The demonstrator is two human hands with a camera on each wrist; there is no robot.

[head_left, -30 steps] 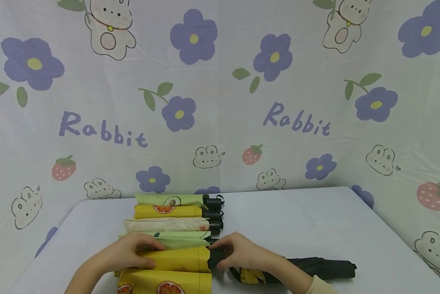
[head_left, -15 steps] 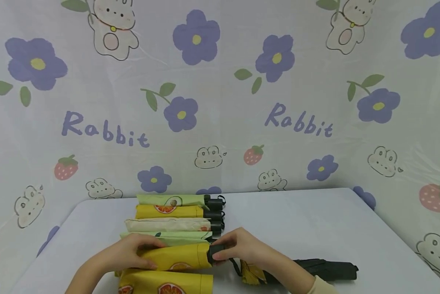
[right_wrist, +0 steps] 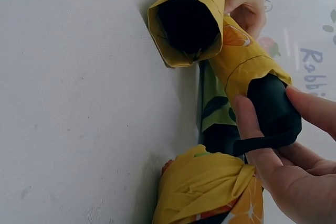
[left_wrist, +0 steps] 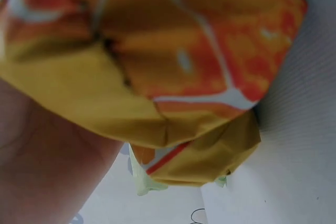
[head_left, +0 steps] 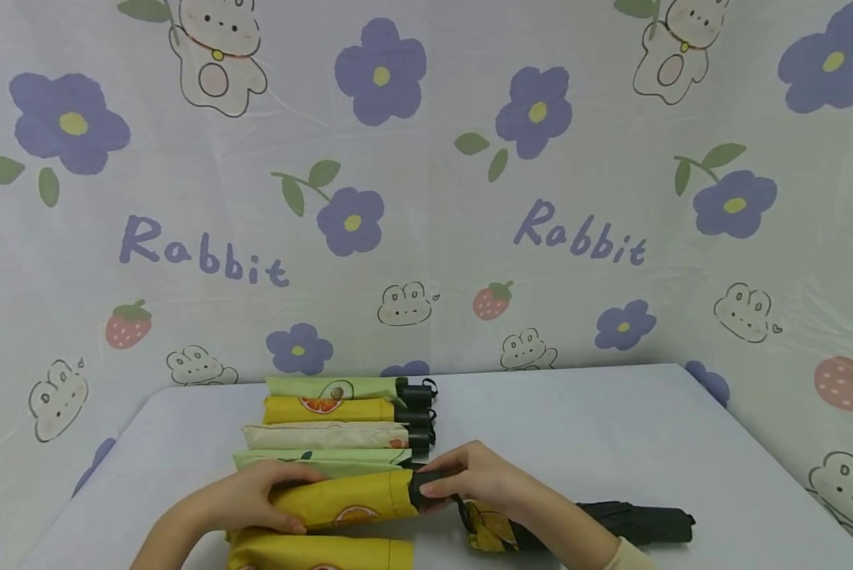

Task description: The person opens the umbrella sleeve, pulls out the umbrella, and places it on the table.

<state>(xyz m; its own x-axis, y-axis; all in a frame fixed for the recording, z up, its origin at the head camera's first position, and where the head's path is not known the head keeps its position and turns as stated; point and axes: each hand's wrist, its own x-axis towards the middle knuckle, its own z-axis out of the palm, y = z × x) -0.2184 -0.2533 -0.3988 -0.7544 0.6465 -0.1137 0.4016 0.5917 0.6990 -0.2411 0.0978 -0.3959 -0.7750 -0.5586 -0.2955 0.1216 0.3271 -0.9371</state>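
A folded umbrella in a yellow orange-slice sleeve (head_left: pixel 327 503) lies across both hands in the head view. My left hand (head_left: pixel 237 495) grips the sleeve's left part, thumb in front and fingers behind. At the other end, my right hand (head_left: pixel 487 479) pinches the black handle (right_wrist: pixel 270 106), which pokes out of the sleeve and carries a wrist strap (right_wrist: pixel 268 142). Just in front lies another yellow sleeve (head_left: pixel 348 552); its open end looks dark inside in the right wrist view. Printed yellow fabric (left_wrist: pixel 178 40) fills much of the left wrist view.
Several sleeved umbrellas lie in a row behind: light green (head_left: pixel 312 457), cream (head_left: pixel 320 436), yellow (head_left: pixel 362 410) and avocado green (head_left: pixel 291 386). An unsleeved black umbrella (head_left: pixel 640 523) with yellow fabric lies right, partly behind my forearm. All are on a white table (head_left: pixel 576 427).
The held umbrella's handle end has risen slightly and shifted right, with my right hand following. My left hand still grips the sleeve. The front sleeve sits lower in view.
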